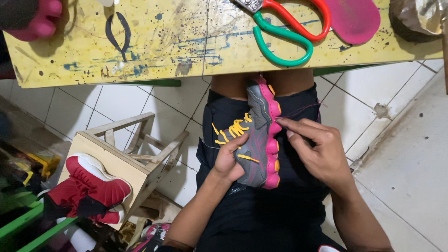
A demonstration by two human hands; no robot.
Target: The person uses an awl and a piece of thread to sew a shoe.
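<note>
- Resting on the person's lap at frame centre, a grey shoe (257, 140) with a pink sole and yellow laces lies on its side.
- Left hand (228, 161) closes around the shoe's upper from the lace side, holding it.
- Right hand (319, 154) sits at the pink sole edge, fingers (291, 125) pinched narrow; a thin thread (305, 108) runs from them, and I cannot tell if a needle is held.
- Scissors (287, 32) with 1 red and 1 green handle lie on the yellow worktop (154, 42) along the top.
- Pink insole (354, 18) lies just beside them, upper right.
- Red and white sneaker (93, 186) sits on a wooden stool (135, 158), lower left.
</note>
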